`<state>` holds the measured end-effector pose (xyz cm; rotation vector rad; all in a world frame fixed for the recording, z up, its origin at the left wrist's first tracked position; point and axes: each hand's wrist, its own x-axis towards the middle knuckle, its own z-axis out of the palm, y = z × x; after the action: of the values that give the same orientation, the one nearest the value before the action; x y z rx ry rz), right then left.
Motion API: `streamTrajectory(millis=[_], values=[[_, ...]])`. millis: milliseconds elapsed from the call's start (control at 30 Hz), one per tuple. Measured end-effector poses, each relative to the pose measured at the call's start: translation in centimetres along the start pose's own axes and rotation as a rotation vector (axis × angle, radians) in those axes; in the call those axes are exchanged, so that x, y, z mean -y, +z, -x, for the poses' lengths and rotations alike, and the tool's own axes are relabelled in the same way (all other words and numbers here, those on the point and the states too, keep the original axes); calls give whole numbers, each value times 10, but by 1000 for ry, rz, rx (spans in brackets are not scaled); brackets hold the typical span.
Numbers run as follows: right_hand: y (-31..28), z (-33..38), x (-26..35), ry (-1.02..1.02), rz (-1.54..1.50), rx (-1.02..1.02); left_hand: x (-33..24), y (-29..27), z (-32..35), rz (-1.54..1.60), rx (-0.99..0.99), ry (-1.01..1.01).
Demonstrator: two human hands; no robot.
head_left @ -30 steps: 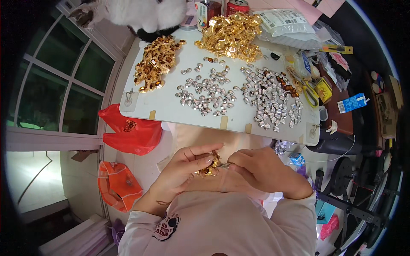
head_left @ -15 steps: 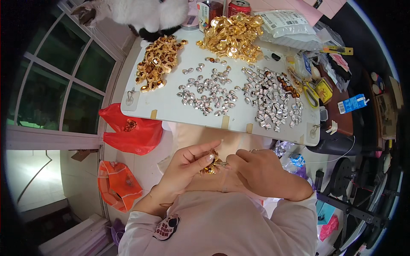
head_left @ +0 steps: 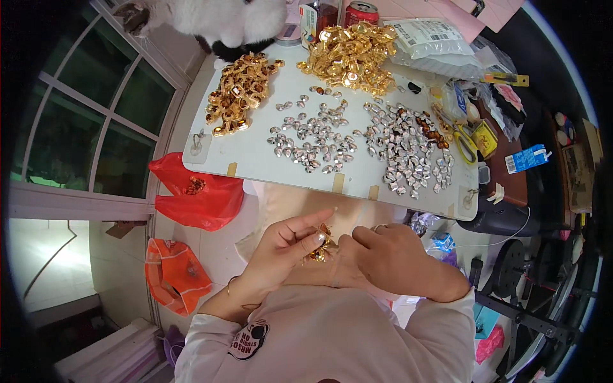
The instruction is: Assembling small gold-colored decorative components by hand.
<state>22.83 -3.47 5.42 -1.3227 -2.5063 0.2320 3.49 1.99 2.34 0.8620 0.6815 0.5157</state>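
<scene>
While the left hand pinches a small gold piece between thumb and fingers, its forefinger pointing up past it, the right hand sits just beside with fingers curled in; whether those fingers hold anything I cannot tell. The gold piece is in front of the person's torso, nearer than the white table.

Taking that piece as the clock's centre, a silver stone group lies at 12 o'clock on the table, with a large gold heap beyond it. A smaller gold heap is at 11, and a denser silver cluster at 1.

Lettering shows in several places. At 7 o'clock a dark-and-white emblem on the shirt carries short block capitals. At 1, beyond the cluster, a plastic mailing bag bears a white label with black print and a barcode. At 12, behind the large heap, stand a dark bottle with a pale, red-marked label and a red can. A blue carton with a white panel lies at 2.
</scene>
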Motion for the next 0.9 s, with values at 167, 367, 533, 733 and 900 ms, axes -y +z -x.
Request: streamTrajectory(millis=[167, 367, 533, 733, 900], values=[[10, 0, 0, -141, 290, -130, 0, -1, 0, -35, 3, -4], [15, 5, -8, -41, -33, -223, 0, -3, -1, -11, 6, 51], [19, 10, -11, 167, -576, -192, -6, -3, -1, 5, 60, 14], [-2, 3, -11, 144, -500, -23, -1, 0, -2, 77, -50, -40], [-10, 2, -16, 118, -360, 141, -9, -7, 2, 44, -49, -213]])
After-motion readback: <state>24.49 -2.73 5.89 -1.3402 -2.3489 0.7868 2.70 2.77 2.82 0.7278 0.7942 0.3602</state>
